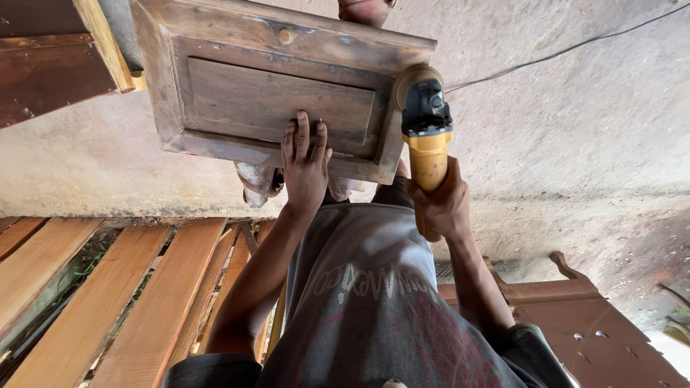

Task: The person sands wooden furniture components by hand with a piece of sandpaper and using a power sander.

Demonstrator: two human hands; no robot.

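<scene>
The concrete floor [575, 129] carries everything, grey and dusty, filling the right and upper parts of the head view. On it, near the top middle, lies the wooden panel [280, 97]: a worn, framed piece with a recessed centre field, its surface dull brown with pale scuffed patches and darker streaks along the frame. Planks [108, 302] of reddish raw timber lie side by side along the lower left edge of the floor, with gaps between them. A dark brown carved board [589, 330] sits toward the lower right corner, and another dark wooden piece [50, 57] occupies the upper left corner. A thin cable [568, 50] runs across the floor at upper right. The yellow-and-black angle grinder [427, 136] stands against the panel's right-hand frame edge, its disc guard touching the wood. The right hand [442, 205] is wrapped tight around the grinder's yellow body. The left hand [305, 162] lies flat, fingers spread, pressing on the panel's near frame, holding nothing.
</scene>
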